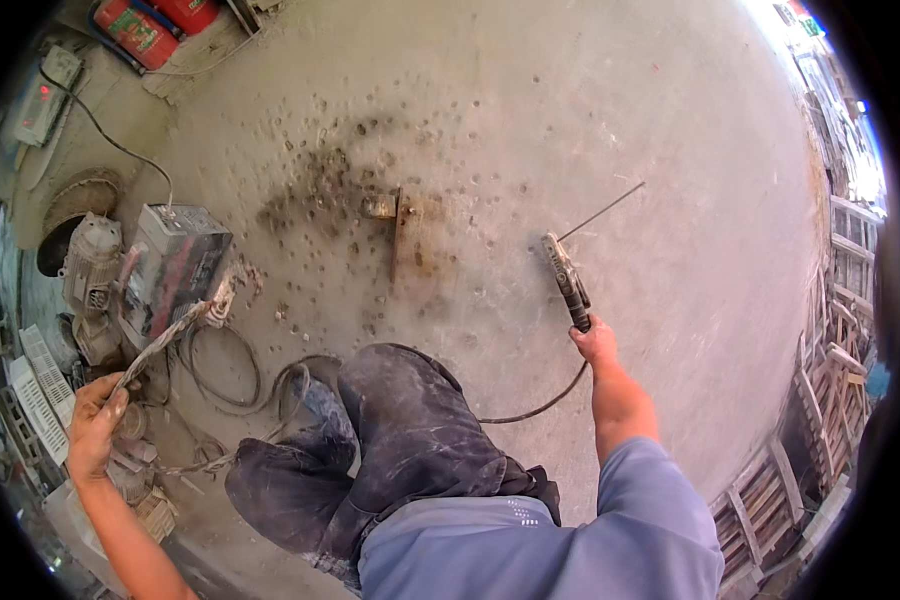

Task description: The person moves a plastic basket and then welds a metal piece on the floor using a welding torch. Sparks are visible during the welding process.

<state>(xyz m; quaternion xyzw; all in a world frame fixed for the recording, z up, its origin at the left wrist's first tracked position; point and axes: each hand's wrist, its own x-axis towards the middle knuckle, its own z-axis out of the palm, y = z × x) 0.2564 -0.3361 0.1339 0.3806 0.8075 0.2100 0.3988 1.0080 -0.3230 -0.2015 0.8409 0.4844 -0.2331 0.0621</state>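
Across the head view's right, gripping an electrode holder (565, 275) bearing a thin rod (602, 211), with right-hand fingers (595, 338) wrapped round its handle, right of the rusty plate (398, 240). At left, holding a twisted lead (163, 342) in curled left-hand fingers (115, 397), near the welding machine (182, 260). Best to steady the rod and leave the trailing cable (540, 409) slack.
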